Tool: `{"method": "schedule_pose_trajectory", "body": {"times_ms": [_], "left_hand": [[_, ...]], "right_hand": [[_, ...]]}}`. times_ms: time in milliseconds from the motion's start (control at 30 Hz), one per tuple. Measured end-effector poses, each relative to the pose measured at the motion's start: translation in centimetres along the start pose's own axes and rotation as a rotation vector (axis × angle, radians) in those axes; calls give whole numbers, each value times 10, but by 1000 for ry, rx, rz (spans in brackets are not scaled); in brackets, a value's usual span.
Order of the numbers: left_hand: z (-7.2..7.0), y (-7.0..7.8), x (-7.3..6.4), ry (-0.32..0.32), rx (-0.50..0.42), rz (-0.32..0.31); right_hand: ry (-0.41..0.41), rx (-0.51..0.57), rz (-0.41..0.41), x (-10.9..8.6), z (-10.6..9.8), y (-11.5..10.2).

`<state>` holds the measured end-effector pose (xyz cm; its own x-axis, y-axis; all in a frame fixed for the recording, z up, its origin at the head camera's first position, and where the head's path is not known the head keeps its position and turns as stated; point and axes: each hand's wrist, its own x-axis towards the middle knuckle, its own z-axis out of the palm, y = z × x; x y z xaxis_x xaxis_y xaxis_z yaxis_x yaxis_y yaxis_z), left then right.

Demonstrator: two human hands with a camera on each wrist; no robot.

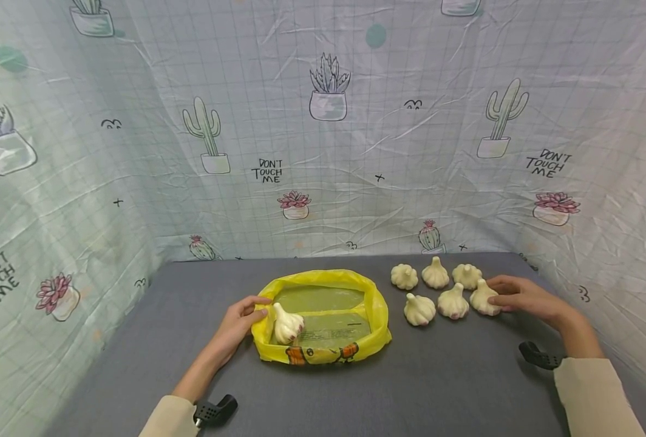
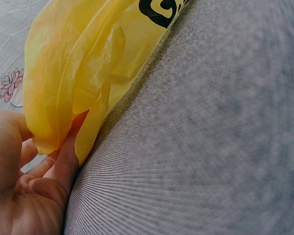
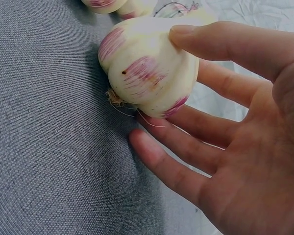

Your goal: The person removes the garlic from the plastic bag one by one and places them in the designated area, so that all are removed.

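Note:
A yellow plastic bag [image 1: 379, 318] lies with its mouth spread wide and its rim rolled outward. At its left side my left hand [image 1: 232, 331] pinches the rim, and the left wrist view shows the thin yellow film [image 2: 54, 83] between thumb and fingers. One garlic bulb [image 1: 288, 325] sits inside the bag near that hand. On the right, my right hand [image 1: 538, 300] grips another garlic bulb [image 3: 147, 68], purple-streaked with a rooty base, low over the cloth. Its thumb presses one side while the fingers reach behind; part of them is hidden by the bulb.
Several more garlic bulbs [image 1: 435, 273] stand in two loose rows between the bag and my right hand. Grey cloth [image 1: 323, 400] covers the table. Behind and at both sides hangs a cactus-printed sheet [image 1: 377, 152]. Each wrist carries a black camera mount [image 1: 214, 411].

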<state>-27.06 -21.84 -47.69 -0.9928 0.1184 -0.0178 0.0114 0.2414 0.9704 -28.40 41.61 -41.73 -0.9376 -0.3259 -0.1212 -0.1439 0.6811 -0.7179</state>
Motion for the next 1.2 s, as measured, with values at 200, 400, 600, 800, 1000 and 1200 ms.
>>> {"method": "schedule_pose_trajectory", "body": {"times_ms": [200, 400, 600, 800, 1000, 1200], "left_hand": [[0, 1, -1, 2, 2, -3], [-1, 1, -2, 1, 14, 6], [0, 1, -2, 8, 17, 6], [0, 1, -1, 15, 26, 10], [1, 1, 0, 15, 20, 4], [0, 1, -1, 7, 8, 5]], "right_hand": [[-8, 2, 6, 0, 0, -1], [-10, 6, 8, 0, 1, 0], [-9, 9, 9, -1, 1, -1], [-7, 0, 3, 0, 0, -2], [-4, -3, 3, 1, 0, -1], [-10, 3, 11, 1, 1, -1]]}}
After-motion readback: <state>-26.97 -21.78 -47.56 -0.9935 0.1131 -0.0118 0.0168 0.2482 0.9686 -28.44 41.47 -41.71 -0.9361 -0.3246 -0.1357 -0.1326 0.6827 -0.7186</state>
